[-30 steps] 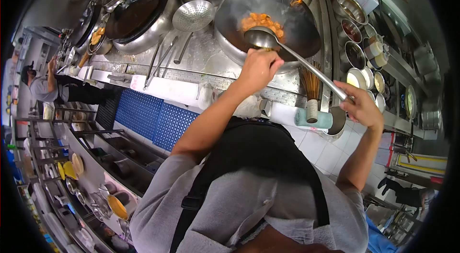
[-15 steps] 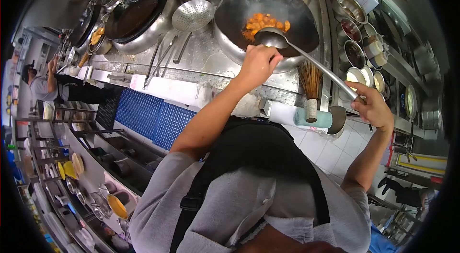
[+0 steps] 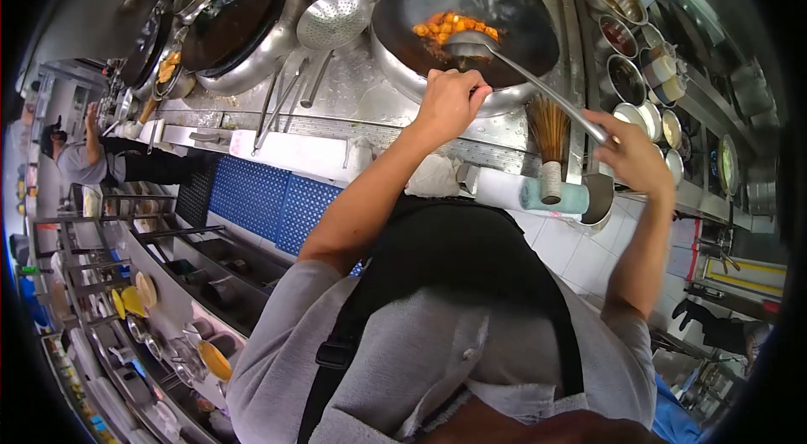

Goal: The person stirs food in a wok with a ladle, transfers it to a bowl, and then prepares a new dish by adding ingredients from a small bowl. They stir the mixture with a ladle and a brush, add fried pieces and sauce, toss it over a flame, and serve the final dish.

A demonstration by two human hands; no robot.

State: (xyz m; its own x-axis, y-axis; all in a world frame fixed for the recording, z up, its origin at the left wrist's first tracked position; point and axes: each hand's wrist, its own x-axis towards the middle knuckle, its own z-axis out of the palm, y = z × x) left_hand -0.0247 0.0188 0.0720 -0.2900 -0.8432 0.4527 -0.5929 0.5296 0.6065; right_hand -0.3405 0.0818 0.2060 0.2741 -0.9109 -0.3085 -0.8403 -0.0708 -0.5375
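Note:
A dark wok (image 3: 525, 32) sits on the range and holds orange chunks of food (image 3: 454, 24) in its far half. Closed at the near rim, my left hand (image 3: 454, 104) grips the wok there, and the exact part under its fingers is hidden. The handle end of a long metal ladle (image 3: 542, 84) is in my right hand (image 3: 632, 157), out to the right of the range. The ladle's bowl is down inside the wok, against the near side of the food.
A perforated skimmer (image 3: 334, 21) lies left of the wok. A bamboo brush (image 3: 549, 137) stands near the front edge by a rolled green cloth (image 3: 531, 194). Metal seasoning pots (image 3: 624, 78) line the right side. Another person (image 3: 88, 160) stands far left.
My right hand has moved left and up with the ladle handle. In the wok, the food has spread slightly left. My left hand stays at the wok's rim.

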